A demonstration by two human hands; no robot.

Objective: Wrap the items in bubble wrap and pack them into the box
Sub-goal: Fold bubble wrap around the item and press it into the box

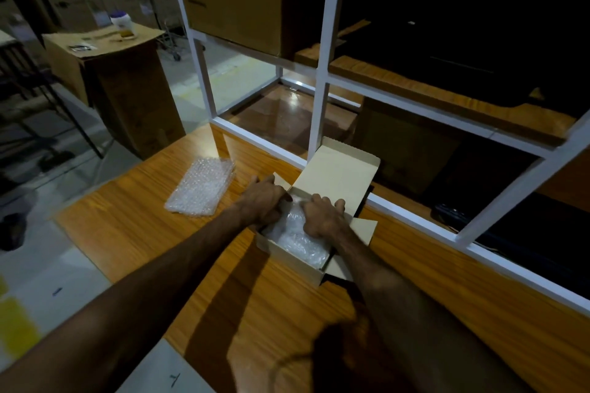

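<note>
- Left hand (262,203): fingers curled at the far-left corner of the box (289,260), over the left flap and wall; looks like it grips the flap edge, fingertips partly hidden.
- Right hand (324,217): knuckles up, fingers curled down into the box, pressing or gripping the wrapped item (298,239). Can't tell press from pinch; fingertips are buried in the wrap.
- Both forearms reach in from the bottom of the frame, converging on the box; left arm runs diagonally from lower left, right arm from lower centre-right.
- Box: small, tan cardboard, open, on the table (153,233) near the far edge, just beside the white frame (322,73). Lid (338,169) stands up at the back; a side flap sticks out on the right.
- Wrapped item: bubble-wrapped bundle lying inside the box, filling most of it. Contents not visible.
- Spare bubble wrap (201,187): flat stack on the table, left of the box, apart from it.
- Beyond the table, left: tall carton (121,92) on the floor with a white jar (123,24) on top.
</note>
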